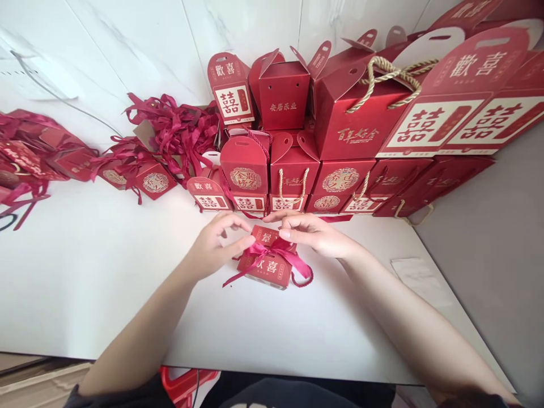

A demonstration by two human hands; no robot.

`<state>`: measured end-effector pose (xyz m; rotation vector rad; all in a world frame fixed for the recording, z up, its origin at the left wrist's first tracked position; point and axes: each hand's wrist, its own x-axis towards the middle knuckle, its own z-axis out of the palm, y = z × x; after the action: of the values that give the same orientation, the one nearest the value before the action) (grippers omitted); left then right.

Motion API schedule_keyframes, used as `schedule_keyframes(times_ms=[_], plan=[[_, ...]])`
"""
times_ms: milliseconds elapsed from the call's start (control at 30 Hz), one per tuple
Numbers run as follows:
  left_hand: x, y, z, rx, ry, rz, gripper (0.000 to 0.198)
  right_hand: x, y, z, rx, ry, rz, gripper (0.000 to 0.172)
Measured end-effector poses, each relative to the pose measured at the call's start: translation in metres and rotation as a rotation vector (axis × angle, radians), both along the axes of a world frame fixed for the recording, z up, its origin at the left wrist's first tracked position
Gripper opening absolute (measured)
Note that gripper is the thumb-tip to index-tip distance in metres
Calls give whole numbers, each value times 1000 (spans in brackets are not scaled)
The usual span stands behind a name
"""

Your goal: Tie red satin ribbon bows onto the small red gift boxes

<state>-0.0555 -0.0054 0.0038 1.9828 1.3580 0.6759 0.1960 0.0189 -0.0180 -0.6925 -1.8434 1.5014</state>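
A small red gift box (264,265) with white lettering lies on the white table in front of me. A magenta ribbon (300,263) is tied in a bow across its top, with loose tails on both sides, and a dark red twisted cord sticks out at its right. At the box's left edge is my left hand (221,241), thumb and forefinger apart, the thumb tip by the bow's left loop. My right hand (317,233) reaches over the far right corner, fingers stretched out and thumb tip at the box top. Whether either thumb presses the ribbon is hard to see.
Stacked red gift boxes (293,164) stand along the back wall, some with gold rope handles. Ribbon-tied boxes (155,178) and a heap of magenta ribbons (178,122) lie left of them. More red boxes (74,156) sit far left. A grey panel (488,238) bounds the right.
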Motion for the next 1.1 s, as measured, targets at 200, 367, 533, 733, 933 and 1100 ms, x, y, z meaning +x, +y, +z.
schedule_keyframes(times_ms=[200,367,533,733,933,1100], plan=[[27,-10,-19,104,-21,13,13,-4,0,-5,-34,40,-31,32],[30,-12,-16,-1,20,-27,14,-7,2,-11,-53,54,-36,34],[24,-9,-11,-33,16,-103,14,-8,4,-17,-85,93,-71,38],[-6,4,7,-64,-60,-301,31,7,2,2,59,-14,-144,26],[-25,7,16,-269,216,-143,30,8,-1,7,112,-167,-29,29],[-22,3,16,-695,192,-219,41,5,-5,11,89,-185,96,49]])
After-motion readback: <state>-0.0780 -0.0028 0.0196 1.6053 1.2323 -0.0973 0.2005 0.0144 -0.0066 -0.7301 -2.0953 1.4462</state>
